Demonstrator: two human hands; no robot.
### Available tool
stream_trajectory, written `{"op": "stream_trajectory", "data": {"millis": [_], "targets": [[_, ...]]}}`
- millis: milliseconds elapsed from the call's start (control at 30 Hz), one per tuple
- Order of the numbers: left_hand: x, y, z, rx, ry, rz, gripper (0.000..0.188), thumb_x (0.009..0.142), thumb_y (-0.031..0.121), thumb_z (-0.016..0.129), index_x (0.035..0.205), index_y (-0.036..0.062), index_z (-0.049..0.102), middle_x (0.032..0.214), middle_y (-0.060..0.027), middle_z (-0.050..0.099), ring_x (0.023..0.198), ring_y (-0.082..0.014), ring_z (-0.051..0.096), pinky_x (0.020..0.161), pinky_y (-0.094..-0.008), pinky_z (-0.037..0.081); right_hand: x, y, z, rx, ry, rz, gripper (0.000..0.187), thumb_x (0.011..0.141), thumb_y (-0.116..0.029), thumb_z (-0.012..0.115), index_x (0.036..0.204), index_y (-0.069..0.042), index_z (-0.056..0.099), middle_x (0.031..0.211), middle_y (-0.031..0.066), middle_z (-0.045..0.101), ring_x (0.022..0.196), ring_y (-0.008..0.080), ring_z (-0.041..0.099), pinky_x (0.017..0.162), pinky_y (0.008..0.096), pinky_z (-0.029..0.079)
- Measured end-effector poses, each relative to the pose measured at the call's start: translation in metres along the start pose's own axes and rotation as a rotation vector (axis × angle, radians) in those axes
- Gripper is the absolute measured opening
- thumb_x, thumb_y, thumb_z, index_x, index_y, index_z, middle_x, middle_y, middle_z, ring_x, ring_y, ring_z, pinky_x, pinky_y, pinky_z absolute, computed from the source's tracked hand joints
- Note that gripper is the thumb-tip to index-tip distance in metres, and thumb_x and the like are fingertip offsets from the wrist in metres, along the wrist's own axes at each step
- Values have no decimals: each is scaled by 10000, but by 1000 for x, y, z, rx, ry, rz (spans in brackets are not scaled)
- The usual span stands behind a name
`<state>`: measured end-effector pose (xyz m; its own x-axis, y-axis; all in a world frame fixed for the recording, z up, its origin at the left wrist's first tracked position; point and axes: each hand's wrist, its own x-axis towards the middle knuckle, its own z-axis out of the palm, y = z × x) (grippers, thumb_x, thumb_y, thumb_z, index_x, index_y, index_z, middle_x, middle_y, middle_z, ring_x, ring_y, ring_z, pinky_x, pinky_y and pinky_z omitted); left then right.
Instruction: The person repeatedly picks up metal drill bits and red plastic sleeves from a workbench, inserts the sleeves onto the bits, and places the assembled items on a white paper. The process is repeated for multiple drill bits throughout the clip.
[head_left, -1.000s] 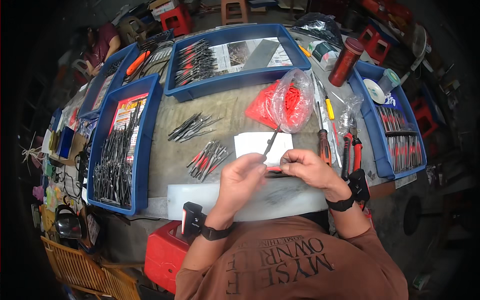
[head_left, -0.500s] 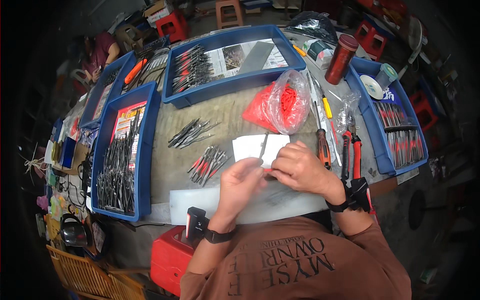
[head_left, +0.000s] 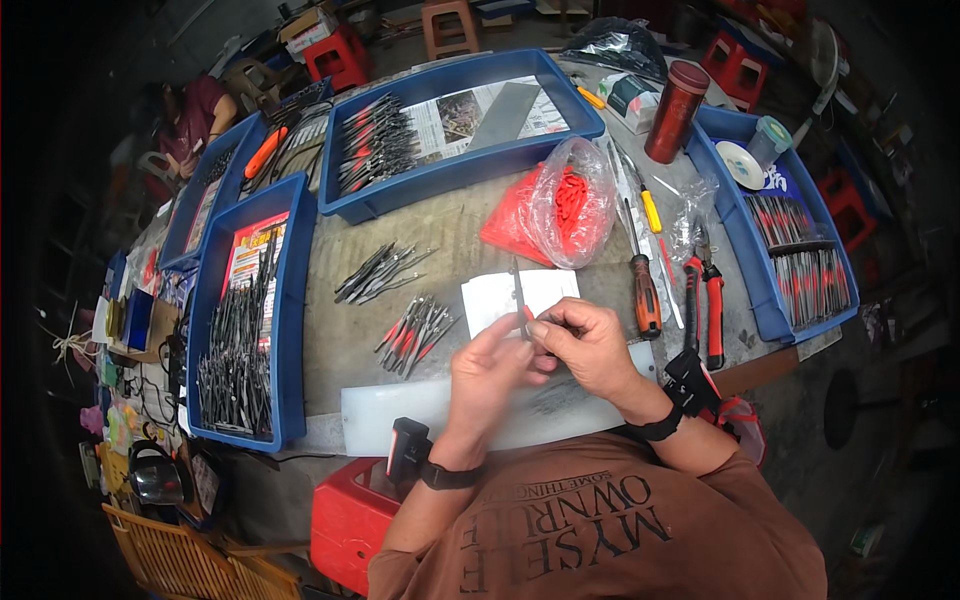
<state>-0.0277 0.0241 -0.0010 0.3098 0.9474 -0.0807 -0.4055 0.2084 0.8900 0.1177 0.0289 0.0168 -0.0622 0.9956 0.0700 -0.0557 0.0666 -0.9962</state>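
Observation:
Over a white sheet of paper (head_left: 478, 298) my two hands meet. My left hand (head_left: 484, 372) is closed at the lower part of a slim dark metal tool (head_left: 518, 286) whose narrow end points away from me. My right hand (head_left: 590, 350) pinches a small red piece (head_left: 528, 313) against that tool; its fingertips partly hide the contact. To the left lie a small pile of dark slim tools (head_left: 378, 274) and a nearer pile with red parts on them (head_left: 415, 335). Beyond the paper, a clear plastic bag (head_left: 598, 190) stands open, full of small red pieces (head_left: 570, 205).
Blue trays of slim tools stand at the left (head_left: 292, 330), back (head_left: 400, 200) and right (head_left: 735, 240). Right of my hands lie a screwdriver (head_left: 645, 300), pliers (head_left: 713, 310) and a yellow-handled tool (head_left: 651, 212). A red flask (head_left: 677, 115) stands behind. Another person (head_left: 205, 110) sits far left.
My right hand has come down and closer to my left, its thumb now pressing beside the tool. The red piece now shows alongside the tool. My left hand has shifted slightly.

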Motion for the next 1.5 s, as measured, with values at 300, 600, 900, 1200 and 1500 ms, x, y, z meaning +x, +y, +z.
{"op": "stream_trajectory", "data": {"millis": [300,600,900,1200,1500], "targets": [[-1,-6,4,-7,69,19,339,842,31,568,1171,-18,501,875,-134,629,724,-205,633,571,-274,546,-2,3,2,-187,27,-145,169,853,-75,575,739,48,592,641,24,521,521,46,487,456,198,377],[-2,-6,3,20,6,52,365,846,56,573,1202,15,497,841,-133,625,628,-170,596,475,-225,473,3,-5,-5,209,-178,124,170,871,-100,561,789,48,577,655,41,550,518,84,532,473,217,407],[-3,-8,5,-90,-28,-17,501,844,59,576,1309,61,387,806,-135,616,549,-140,543,421,-189,367,6,-7,-12,266,-243,234,137,871,-117,569,834,14,581,650,13,551,582,64,502,535,195,411],[-5,-2,11,-166,0,-70,493,829,73,605,1278,24,407,799,-116,618,541,-119,529,430,-186,358,4,2,-13,359,-199,253,126,861,-112,581,869,13,585,708,16,572,623,65,525,570,204,431],[-6,-4,2,770,180,314,147,827,66,606,937,-31,618,717,-39,607,566,-79,543,475,-201,426,8,3,-34,-214,30,-59,258,809,-202,631,945,15,600,843,70,612,777,131,563,695,275,457]]}}
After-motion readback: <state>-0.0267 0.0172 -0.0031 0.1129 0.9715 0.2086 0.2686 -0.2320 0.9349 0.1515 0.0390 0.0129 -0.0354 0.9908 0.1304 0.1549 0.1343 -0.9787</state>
